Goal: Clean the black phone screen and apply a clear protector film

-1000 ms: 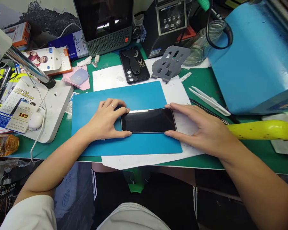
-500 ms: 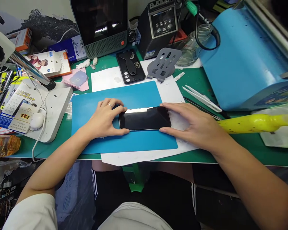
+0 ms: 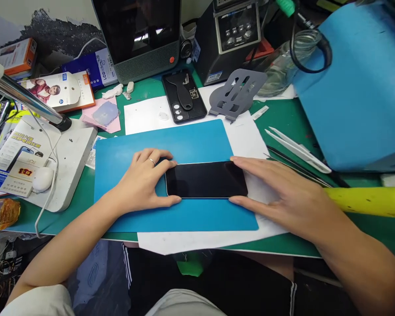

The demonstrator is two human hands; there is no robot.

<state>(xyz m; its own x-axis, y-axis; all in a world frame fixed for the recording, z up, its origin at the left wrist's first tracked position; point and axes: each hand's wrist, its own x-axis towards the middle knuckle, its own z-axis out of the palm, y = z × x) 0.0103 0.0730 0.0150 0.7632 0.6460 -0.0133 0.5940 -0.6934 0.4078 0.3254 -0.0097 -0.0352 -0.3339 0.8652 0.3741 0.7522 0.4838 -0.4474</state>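
A: Where is our phone?

B: It is on the blue mat, dark side up, between our left hand and our right hand. We can't tell if it sits a tiny bit off the mat.

A: What are our hands doing?

B: Both pinch it. Our left hand has the left end, fingertips on the far long edge, thumb on the near one. Our right hand has the right end the same way.

A: How do we hold it well?

B: We should touch just the edges, so we don't smudge the dark side. We should push softly and the same on both ends, or it might tip or slip.

A: Anything to look out for?

B: White tweezers lie on the green table, past our right hand. We'd better not bump them.
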